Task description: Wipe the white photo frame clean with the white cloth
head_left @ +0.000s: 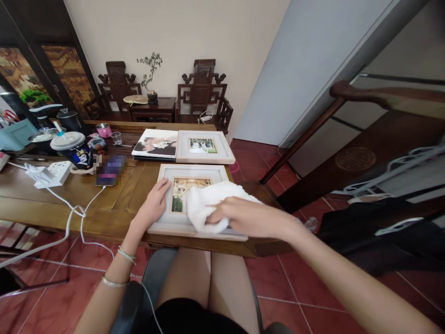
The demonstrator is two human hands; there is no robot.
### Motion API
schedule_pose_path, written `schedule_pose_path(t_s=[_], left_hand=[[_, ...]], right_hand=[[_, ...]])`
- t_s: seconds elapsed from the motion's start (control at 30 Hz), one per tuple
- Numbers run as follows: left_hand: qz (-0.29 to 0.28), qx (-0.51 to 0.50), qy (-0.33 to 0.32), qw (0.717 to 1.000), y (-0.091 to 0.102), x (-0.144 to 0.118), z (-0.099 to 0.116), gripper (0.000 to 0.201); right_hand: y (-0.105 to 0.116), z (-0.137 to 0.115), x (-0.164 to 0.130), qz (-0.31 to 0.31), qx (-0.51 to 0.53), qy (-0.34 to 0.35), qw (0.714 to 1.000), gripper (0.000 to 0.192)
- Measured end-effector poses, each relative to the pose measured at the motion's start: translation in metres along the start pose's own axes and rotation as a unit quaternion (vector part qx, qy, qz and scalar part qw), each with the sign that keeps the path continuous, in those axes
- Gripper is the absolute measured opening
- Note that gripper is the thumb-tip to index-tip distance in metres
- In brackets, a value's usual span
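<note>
White-framed photo flat at near table edge, steadied by left hand laid open on its left border, right hand closed on white cloth over glass; wiping judged midway, left part still uncovered.

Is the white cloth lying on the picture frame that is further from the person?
No, the white cloth lies under the right hand on the near picture frame, which the left hand steadies.

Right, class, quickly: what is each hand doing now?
Left hand: open, flat on the picture frame.
Right hand: closed on the white cloth.
</note>
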State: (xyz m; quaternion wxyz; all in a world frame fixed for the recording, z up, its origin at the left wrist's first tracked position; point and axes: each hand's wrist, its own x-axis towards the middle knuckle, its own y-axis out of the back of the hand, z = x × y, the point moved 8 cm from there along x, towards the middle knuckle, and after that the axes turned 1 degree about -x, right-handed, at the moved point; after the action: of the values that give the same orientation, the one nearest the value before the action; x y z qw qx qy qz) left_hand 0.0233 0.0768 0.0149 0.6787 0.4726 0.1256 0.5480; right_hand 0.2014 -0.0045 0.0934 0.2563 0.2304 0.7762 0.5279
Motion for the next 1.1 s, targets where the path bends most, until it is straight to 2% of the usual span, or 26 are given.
schedule_pose_path(t_s=[0.07, 0.13, 0.2, 0.3, 0.4, 0.5, 0.63, 0.7, 0.77, 0.83, 0.9, 1.03, 1.1], left_hand=[[0.016, -0.014, -0.022, 1.0, 0.003, 0.0, 0.002, 0.052], [0.02, -0.027, -0.045, 0.998, 0.005, 0.0, 0.005, 0.056], [0.02, -0.034, -0.063, 0.997, 0.005, 0.0, 0.008, 0.058], [0.02, -0.028, -0.07, 0.997, 0.004, -0.001, 0.007, 0.059], [0.013, -0.008, -0.061, 0.998, 0.0, 0.0, 0.005, 0.058], [0.016, 0.018, -0.038, 0.999, -0.003, 0.002, -0.001, 0.058], [0.019, 0.045, -0.023, 0.999, -0.006, 0.003, -0.007, 0.059], [0.013, 0.053, -0.024, 0.998, -0.008, 0.004, -0.008, 0.054], [0.012, 0.053, -0.025, 0.998, -0.008, 0.005, -0.009, 0.048], [0.013, 0.046, -0.028, 0.998, -0.007, 0.005, -0.009, 0.044], [0.007, 0.038, -0.033, 0.999, -0.006, 0.006, -0.007, 0.043], [-0.013, 0.037, -0.034, 0.999, -0.006, 0.006, -0.006, 0.043], [-0.011, 0.039, -0.029, 0.999, -0.005, 0.006, -0.006, 0.045]], right_hand=[[0.022, 0.026, -0.009, 0.092, -0.039, -0.043, 0.994, 0.061], [0.04, 0.054, -0.017, 0.199, -0.131, -0.108, 0.965, 0.066], [0.041, 0.074, -0.018, 0.233, -0.224, -0.147, 0.935, 0.069], [0.017, 0.096, -0.002, 0.179, -0.272, -0.154, 0.933, 0.073], [-0.012, 0.096, 0.013, 0.117, -0.263, -0.132, 0.949, 0.066], [-0.027, 0.071, 0.013, 0.077, -0.239, -0.109, 0.962, 0.064], [-0.033, 0.02, -0.014, 0.028, -0.16, -0.085, 0.983, 0.063], [-0.036, 0.0, -0.028, 0.022, -0.112, -0.068, 0.991, 0.064], [-0.04, -0.007, -0.035, 0.028, -0.079, -0.065, 0.994, 0.07], [-0.044, 0.003, -0.029, 0.042, -0.078, -0.078, 0.993, 0.072], [-0.043, 0.025, -0.013, 0.062, -0.106, -0.11, 0.986, 0.069], [-0.023, 0.075, 0.031, 0.113, -0.189, -0.182, 0.958, 0.06], [-0.014, 0.088, 0.047, 0.126, -0.223, -0.186, 0.948, 0.054]])
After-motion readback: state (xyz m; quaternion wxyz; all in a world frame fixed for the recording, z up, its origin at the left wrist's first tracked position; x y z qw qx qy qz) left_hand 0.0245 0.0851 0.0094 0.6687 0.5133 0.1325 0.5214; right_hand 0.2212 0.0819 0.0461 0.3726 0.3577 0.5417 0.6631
